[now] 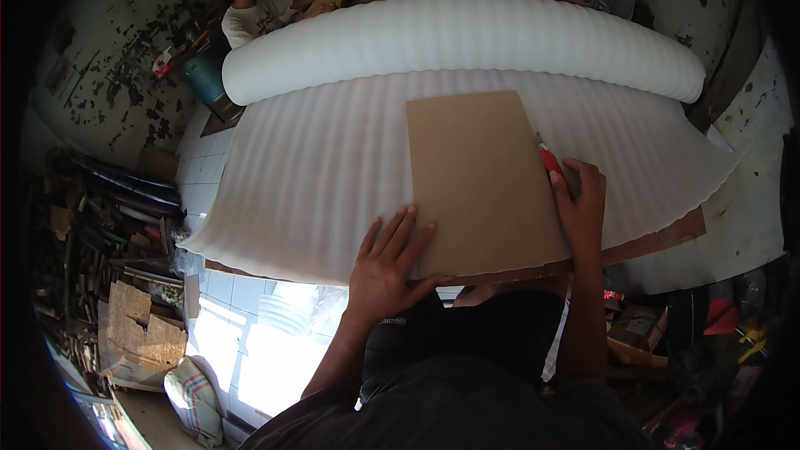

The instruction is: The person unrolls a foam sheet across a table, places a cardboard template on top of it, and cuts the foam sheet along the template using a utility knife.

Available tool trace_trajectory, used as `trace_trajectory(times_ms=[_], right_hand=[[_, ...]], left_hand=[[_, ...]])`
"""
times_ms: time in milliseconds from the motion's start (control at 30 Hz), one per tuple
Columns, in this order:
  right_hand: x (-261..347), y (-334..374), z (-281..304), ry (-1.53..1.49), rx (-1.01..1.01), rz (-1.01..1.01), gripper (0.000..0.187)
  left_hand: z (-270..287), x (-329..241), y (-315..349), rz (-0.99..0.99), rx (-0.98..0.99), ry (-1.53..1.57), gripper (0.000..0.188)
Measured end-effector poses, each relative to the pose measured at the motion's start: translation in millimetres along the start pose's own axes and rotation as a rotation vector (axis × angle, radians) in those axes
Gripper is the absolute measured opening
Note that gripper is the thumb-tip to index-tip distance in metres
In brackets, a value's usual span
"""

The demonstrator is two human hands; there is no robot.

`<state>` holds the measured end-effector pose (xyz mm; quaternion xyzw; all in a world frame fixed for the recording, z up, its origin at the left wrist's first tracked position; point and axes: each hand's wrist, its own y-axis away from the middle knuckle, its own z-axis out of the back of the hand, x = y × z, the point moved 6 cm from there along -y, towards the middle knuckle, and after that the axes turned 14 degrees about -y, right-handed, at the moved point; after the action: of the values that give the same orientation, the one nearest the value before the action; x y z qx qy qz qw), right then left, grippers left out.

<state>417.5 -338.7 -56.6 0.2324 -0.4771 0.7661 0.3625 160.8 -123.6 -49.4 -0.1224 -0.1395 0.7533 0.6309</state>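
Observation:
A brown rectangular cardboard sheet [479, 175] lies flat on a spread of white foam sheeting [321, 175]. My left hand [390, 262] rests with fingers spread at the near left corner of the cardboard, partly on the foam. In my right hand [582, 207] is a red utility knife [550, 160], its tip pointing away from me beside the cardboard's right edge. Whether the blade touches the foam I cannot tell. The foam runs back to a thick white roll [467, 37] across the far side of the table.
A brown board edge [658, 236] shows under the foam. Beyond the roll, a person in a white shirt [257, 18] works among others. Scrap wood and torn cardboard [137, 333] are piled at left, near a white sack [193, 400]. Boxes [637, 329] sit at lower right.

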Motion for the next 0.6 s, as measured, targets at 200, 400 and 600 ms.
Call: trace_trajectory(times_ms=[200,400,600], right_hand=[[6.9,-1.1,2.6,-0.026,0.005,-0.001,0.038],[5.8,-2.4,0.2,-0.027,0.039,-0.005,0.039],[7.6,-2.3,-0.5,0.006,0.058,0.005,0.04]], left_hand=[[0.3,-1.3,-1.7,0.004,0.017,0.009,0.076],[1.1,-0.7,-1.7,0.012,0.003,-0.002,0.077],[1.4,-0.2,-1.1,0.009,-0.008,0.002,0.077]])
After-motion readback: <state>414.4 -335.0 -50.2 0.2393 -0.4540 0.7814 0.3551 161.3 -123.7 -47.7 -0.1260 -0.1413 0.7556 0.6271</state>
